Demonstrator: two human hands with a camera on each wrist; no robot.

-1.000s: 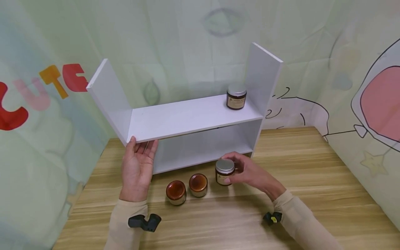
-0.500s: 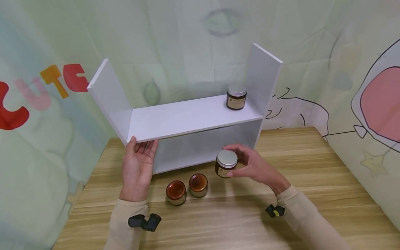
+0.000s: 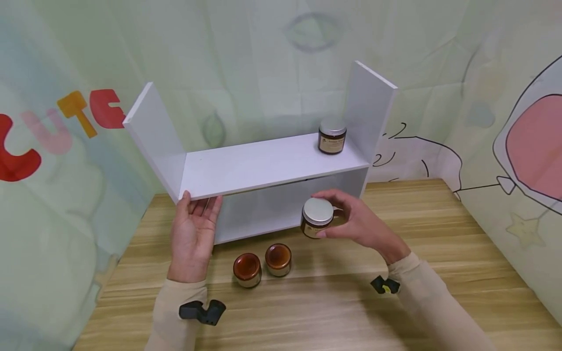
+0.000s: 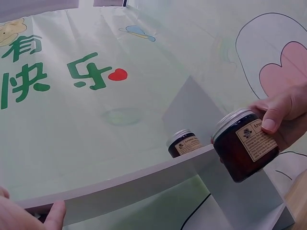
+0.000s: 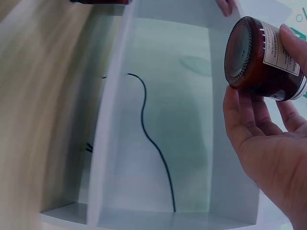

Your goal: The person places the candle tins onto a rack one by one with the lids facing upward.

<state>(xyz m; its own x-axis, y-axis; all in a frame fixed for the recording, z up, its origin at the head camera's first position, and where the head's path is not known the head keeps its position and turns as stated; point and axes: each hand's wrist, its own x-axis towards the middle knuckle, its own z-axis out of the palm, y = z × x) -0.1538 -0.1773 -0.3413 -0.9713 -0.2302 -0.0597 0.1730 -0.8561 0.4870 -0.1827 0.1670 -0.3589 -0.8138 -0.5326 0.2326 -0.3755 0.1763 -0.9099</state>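
before the white shelf [image 3: 263, 163], left fingers [image 3: 214, 209] hold its edge [image 3: 263, 185], right fingers [image 3: 337, 196] a jar [image 3: 317, 217]

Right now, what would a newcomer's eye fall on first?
Probably the white shelf, central in the head view, a lidded jar on its right end. Next, the right hand holds a second jar in front of it; two amber jars stand nearer on the table.

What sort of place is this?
Probably a makeshift recording booth, not a lived-in room: a pale-green printed fabric backdrop hangs behind a wood-grain tabletop bearing a white open-fronted board shelf, and a black wrist-worn device sits on the left sleeve.
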